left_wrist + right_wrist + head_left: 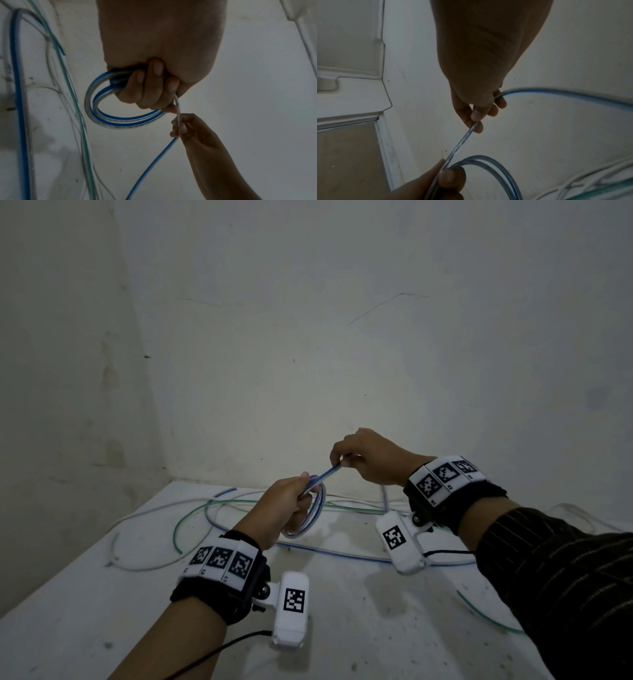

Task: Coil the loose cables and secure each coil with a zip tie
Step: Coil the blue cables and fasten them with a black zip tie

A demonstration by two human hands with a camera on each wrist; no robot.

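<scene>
— Gripping a small coil of blue-striped clear cable (317,505), the left hand (286,501) holds it up above the white worktop (85,611). Does the head view show the fingers?

— Barely; it shows the back of the hand. The left wrist view shows them: the fingers (150,86) curl round the gathered loops (109,116), about three turns, pressed into the palm.

— And the right hand (368,457)?

— It sits a little higher and just beside, thumb and forefinger pinching the straight run that leaves the coil. The right wrist view shows the cable passing through that pinch (475,123) and out past the other fingers toward the right.

— Where does the rest of it go?

— Only the head view tells: the cable trails down onto the worktop and runs along it under both wrists. A green cable (191,515) and a white cable (144,515) lie loose there in wide curves, crossing near the wall (342,337).

— How does the blue one look?

— Transparent sheath, a blue stripe along it, springy loops of uneven size.
</scene>
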